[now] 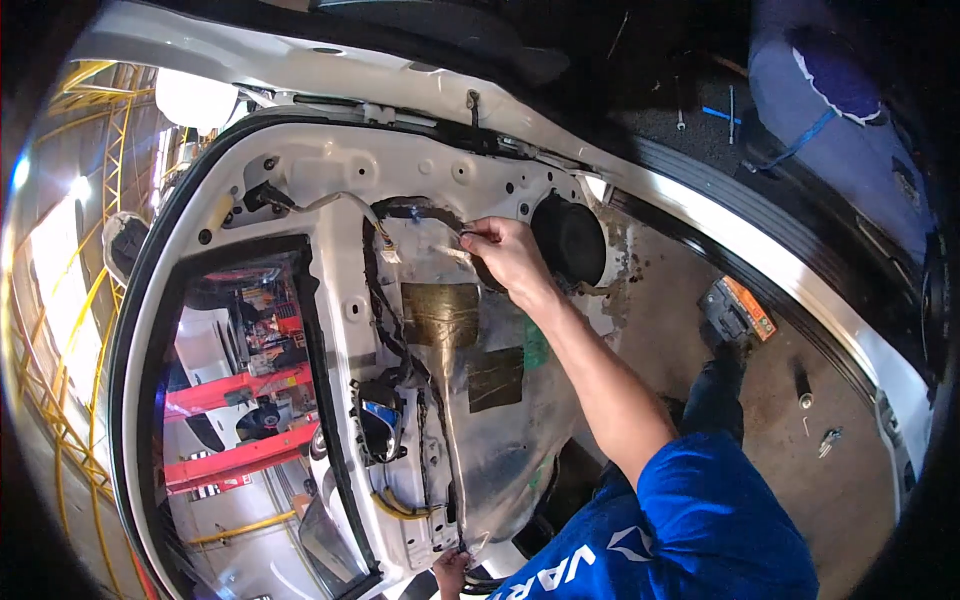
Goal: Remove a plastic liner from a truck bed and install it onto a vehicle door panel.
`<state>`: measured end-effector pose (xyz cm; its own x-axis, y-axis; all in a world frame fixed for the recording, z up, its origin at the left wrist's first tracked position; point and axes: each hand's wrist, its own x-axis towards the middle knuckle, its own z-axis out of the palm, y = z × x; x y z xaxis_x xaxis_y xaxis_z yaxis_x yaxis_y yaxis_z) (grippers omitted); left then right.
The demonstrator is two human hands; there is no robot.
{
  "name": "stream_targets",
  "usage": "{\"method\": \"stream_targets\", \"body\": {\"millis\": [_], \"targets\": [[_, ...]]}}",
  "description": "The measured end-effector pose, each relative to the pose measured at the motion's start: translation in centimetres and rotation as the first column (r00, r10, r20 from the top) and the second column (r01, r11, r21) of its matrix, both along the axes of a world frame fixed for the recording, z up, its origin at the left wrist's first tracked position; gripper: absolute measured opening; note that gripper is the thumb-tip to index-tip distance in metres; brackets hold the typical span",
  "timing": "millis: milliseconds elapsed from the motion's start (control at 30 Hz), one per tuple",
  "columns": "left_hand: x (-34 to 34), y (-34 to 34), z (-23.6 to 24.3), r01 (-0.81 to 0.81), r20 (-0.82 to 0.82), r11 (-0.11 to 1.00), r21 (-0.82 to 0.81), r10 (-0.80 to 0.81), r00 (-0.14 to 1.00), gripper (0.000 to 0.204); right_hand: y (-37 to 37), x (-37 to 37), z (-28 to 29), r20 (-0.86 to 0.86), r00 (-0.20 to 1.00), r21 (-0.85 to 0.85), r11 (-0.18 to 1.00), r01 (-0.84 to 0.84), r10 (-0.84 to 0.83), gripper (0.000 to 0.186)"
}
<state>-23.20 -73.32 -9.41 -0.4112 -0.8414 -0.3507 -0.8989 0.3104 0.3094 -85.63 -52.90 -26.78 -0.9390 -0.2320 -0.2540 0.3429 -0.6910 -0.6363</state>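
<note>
A white car door [340, 170] stands with its inner side bared. A shiny, translucent sheet [500, 440] with dark rectangular pads covers its middle, bordered by black sealant [415, 207]. At the sheet's upper edge, beside the round black speaker [568, 238], my right hand [503, 258] pinches with thumb and forefinger; what lies between them is too small to name. My left hand [452, 574] is low in the picture at the door's bottom edge, fingers curled near a dark strip; its grip is partly hidden. A wire connector [389, 250] hangs near the sealant.
The door handle mechanism [380, 425] and a yellow cable [400, 508] are at the door's left part, next to the window [245, 380]. On the floor at right lie an orange-and-black box [740, 310] and small tools [828, 442]. The car's sill [740, 230] runs along the right.
</note>
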Motion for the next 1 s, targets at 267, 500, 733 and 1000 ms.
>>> {"method": "stream_targets", "body": {"millis": [267,500,733,1000], "targets": [[-2.7,0.6,-0.2,0.028,-0.013,1.000,0.001,-0.028,1.000,0.017,1.3,-2.6,2.1,-0.048,0.989,0.607,0.782,0.141,-0.141,0.072],[-3.3,1.3,-0.4,0.050,0.008,0.999,-0.009,-0.050,0.999,0.011,2.0,-3.8,2.4,-0.180,0.984,0.186,0.982,0.023,0.011,0.064],[-2.1,0.8,-0.6,0.023,0.021,0.998,-0.059,-0.021,1.000,0.010,2.3,-8.0,3.5,-0.499,0.795,0.200,0.938,-0.282,0.345,0.040],[-3.8,2.1,-1.3,-0.068,-0.052,0.997,0.043,0.070,0.996,0.015,2.1,-8.7,7.5,-0.244,0.914,0.227,0.935,-0.273,0.326,0.025]]}}
